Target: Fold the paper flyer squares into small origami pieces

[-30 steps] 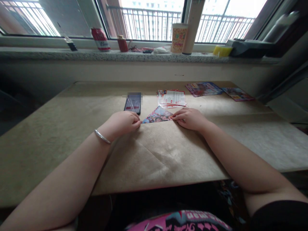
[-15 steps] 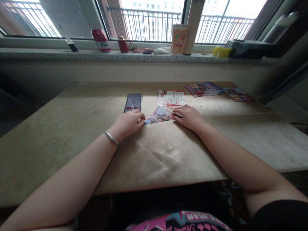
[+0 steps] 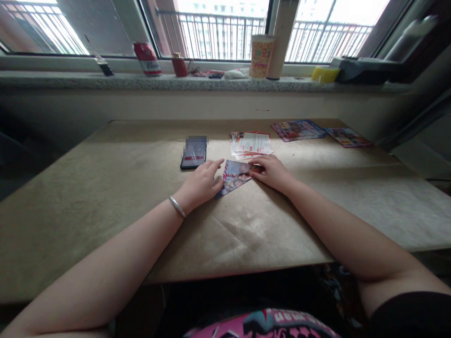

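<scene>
Pinching the card at 3 o'clock, the right hand should anchor it; the left hand, spread at 9 o'clock, should press lightly.

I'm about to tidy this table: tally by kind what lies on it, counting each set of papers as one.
Phone: 1
Nearest printed sheet: 1
White-topped paper set: 1
Colourful paper sets: 2 (larger set, smaller set)
Total: 5
</scene>
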The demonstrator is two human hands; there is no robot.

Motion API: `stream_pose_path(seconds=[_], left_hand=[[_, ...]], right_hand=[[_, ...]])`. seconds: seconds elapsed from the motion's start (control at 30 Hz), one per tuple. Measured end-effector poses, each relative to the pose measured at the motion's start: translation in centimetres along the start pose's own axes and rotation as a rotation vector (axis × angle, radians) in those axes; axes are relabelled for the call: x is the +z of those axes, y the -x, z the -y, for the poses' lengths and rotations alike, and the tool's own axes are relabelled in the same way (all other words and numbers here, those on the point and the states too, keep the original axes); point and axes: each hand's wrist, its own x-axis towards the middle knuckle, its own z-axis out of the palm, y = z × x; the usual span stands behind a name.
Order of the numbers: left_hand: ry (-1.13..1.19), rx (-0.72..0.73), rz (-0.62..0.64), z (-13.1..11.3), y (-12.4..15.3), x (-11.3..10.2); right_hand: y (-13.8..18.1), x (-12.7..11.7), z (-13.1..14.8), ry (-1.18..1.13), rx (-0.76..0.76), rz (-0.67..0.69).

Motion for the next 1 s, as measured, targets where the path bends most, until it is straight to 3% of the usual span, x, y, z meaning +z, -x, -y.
stream_pose_path(seconds=[0.33, 0.6, 0.77, 1.0], left_hand=[[0.327, -0.039, -0.006, 1.0, -0.4, 1.6], [0.496, -0.043, 0.027, 0.7, -0.5, 1.1], [0.508, -0.101, 0.004, 0.1, -0.8, 0.6], [0.374, -0.067, -0.158, -0.9, -0.6, 0.1]], right_hand=[[0.1, -0.4, 0.7, -0.086, 0.025, -0.059], [0.1, -0.3, 0.8, -0.17, 0.04, -0.058], [0.0, -0.4, 1.2, -0.167, 0.004, -0.082], [0.4, -1.1, 3.4, 0.002, -0.048, -0.248]])
